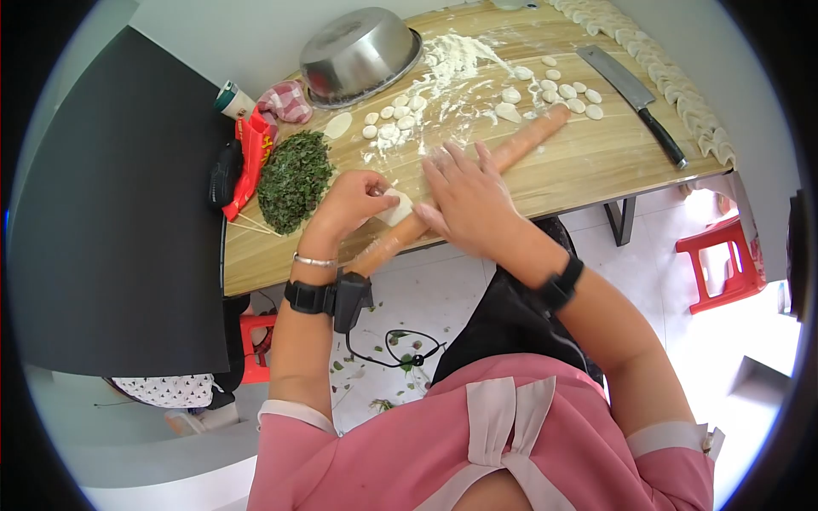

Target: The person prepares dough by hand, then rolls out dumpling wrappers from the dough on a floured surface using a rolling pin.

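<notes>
My left hand (354,203) pinches the edge of a small white dough wrapper (396,207) at the table's near edge. A long wooden rolling pin (530,140) lies diagonally, its near end sticking out past the table edge. Across the middle of the pin rests my right hand (467,200), palm down with its fingers stretched out and spread. The wrapper touches the pin between my two hands. Farther back are small dough discs (401,112) and a second group of dough pieces (568,90). One rolled wrapper (338,126) lies flat to the left.
A heap of chopped greens (294,180) sits left, beside a red packet (247,162). An upturned steel bowl (358,55) and scattered flour (460,60) are behind. A cleaver (626,89) lies right, near rows of dumplings (673,77). A red stool (724,264) stands below.
</notes>
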Motion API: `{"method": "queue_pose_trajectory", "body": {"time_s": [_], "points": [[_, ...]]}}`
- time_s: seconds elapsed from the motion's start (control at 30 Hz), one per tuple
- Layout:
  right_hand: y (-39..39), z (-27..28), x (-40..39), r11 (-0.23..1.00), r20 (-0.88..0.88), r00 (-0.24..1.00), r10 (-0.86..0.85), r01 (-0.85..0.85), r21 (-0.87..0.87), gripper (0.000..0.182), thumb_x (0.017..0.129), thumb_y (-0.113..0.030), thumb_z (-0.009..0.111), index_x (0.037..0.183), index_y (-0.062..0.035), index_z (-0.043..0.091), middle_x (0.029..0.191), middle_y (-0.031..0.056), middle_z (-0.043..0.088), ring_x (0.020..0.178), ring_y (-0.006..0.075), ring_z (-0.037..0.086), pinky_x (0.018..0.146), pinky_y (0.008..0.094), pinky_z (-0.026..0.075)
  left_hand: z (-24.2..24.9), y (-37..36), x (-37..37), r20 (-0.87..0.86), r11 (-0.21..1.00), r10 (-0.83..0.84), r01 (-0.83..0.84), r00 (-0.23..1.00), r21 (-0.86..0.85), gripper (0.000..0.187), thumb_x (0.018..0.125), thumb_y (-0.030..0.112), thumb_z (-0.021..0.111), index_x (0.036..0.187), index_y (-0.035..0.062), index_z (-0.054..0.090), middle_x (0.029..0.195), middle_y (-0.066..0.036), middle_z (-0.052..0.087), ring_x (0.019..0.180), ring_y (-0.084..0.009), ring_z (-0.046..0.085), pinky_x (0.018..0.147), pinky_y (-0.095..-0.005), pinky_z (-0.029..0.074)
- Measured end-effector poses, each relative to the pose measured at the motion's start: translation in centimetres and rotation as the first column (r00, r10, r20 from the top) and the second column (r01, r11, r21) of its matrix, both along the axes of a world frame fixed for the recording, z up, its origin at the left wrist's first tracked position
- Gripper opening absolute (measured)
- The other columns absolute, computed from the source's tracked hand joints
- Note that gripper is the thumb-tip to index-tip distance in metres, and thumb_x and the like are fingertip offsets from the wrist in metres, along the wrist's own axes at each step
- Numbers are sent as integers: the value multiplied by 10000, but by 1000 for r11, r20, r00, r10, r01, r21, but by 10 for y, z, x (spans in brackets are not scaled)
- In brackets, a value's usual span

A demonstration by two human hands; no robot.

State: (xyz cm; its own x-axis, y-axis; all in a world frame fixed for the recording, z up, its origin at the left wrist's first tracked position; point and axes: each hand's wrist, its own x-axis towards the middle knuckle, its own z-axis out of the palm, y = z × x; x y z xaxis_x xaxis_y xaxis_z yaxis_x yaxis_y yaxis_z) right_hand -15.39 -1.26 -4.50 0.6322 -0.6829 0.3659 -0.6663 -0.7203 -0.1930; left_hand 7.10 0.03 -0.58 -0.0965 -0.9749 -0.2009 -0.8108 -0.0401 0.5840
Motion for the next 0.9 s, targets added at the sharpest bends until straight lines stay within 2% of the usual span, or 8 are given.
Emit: {"method": "queue_pose_trajectory", "body": {"time_s": [0.07, 0.23, 0.4, 0.5, 0.6, 0.7, 0.77, 0.9], "points": [[17, -4, -17, 999, 23, 1000, -3, 4, -40, 667, 990, -485, 415, 1398, 41, 459, 1439, 215, 473, 1411, 332, 353, 1170, 564, 180, -3, 10, -6, -283, 981, 187, -195, 941, 2, 221, 813, 147, 754, 879, -46, 670, 723, -7, 603, 663, -89, 529, 582, -257, 432], [3, -7, -2, 996, 81, 997, -16, 22, -84, 678, 980, -485, 439, 1377, 64, 475, 1405, 222, 504, 1390, 333, 380, 1165, 558, 197, -14, 15, 1, -292, 979, 179, -201, 939, -46, 228, 853, 174, 727, 873, -49, 681, 740, -20, 622, 649, -89, 533, 575, -257, 432], [-41, 9, 46, 995, -134, 990, -51, 62, 74, 650, 1002, -480, 393, 1374, 46, 484, 1421, 216, 496, 1399, 333, 380, 1172, 550, 196, -1, 4, 6, -215, 978, 206, -198, 954, 61, 234, 861, 177, 705, 902, -54, 694, 759, -28, 636, 664, -81, 536, 580, -254, 430], [-49, 10, 52, 991, -134, 991, -13, 30, 128, 653, 1009, -484, 369, 1390, 36, 469, 1441, 206, 480, 1413, 318, 364, 1177, 542, 188, 6, 3, 3, -143, 981, 180, -167, 973, 100, 214, 843, 144, 710, 907, -59, 690, 754, -21, 630, 666, -78, 532, 583, -251, 431], [-30, -4, 32, 999, -18, 999, -28, 27, -40, 649, 1000, -474, 399, 1402, 34, 450, 1447, 214, 467, 1421, 328, 344, 1177, 542, 183, -5, 0, 6, -253, 997, 78, -76, 964, 16, 204, 824, 115, 721, 920, -61, 682, 754, -14, 626, 653, -74, 527, 577, -249, 431], [3, -3, -4, 1000, 15, 1000, -3, 4, -29, 655, 987, -469, 432, 1405, 36, 437, 1442, 225, 462, 1420, 344, 335, 1175, 543, 184, -4, 8, -4, -200, 997, 79, -82, 977, -5, 221, 808, 109, 742, 938, -57, 677, 758, -14, 625, 659, -74, 531, 580, -244, 432], [13, -8, -16, 998, 37, 999, -10, 12, -61, 670, 984, -477, 431, 1408, 41, 439, 1444, 219, 466, 1422, 343, 334, 1179, 542, 176, -8, 15, -4, -443, 968, 239, -246, 864, 45, 223, 816, 120, 745, 937, -55, 677, 761, -10, 624, 660, -74, 534, 579, -239, 432], [0, 0, -1, 999, 12, 1000, -27, 26, 18, 688, 990, -490, 410, 1416, 49, 440, 1445, 209, 475, 1426, 341, 330, 1184, 545, 166, -16, 9, 5, -326, 985, 163, -171, 931, 4, 206, 838, 129, 732, 920, -54, 687, 752, -6, 624, 656, -76, 536, 579, -241, 435]]}}
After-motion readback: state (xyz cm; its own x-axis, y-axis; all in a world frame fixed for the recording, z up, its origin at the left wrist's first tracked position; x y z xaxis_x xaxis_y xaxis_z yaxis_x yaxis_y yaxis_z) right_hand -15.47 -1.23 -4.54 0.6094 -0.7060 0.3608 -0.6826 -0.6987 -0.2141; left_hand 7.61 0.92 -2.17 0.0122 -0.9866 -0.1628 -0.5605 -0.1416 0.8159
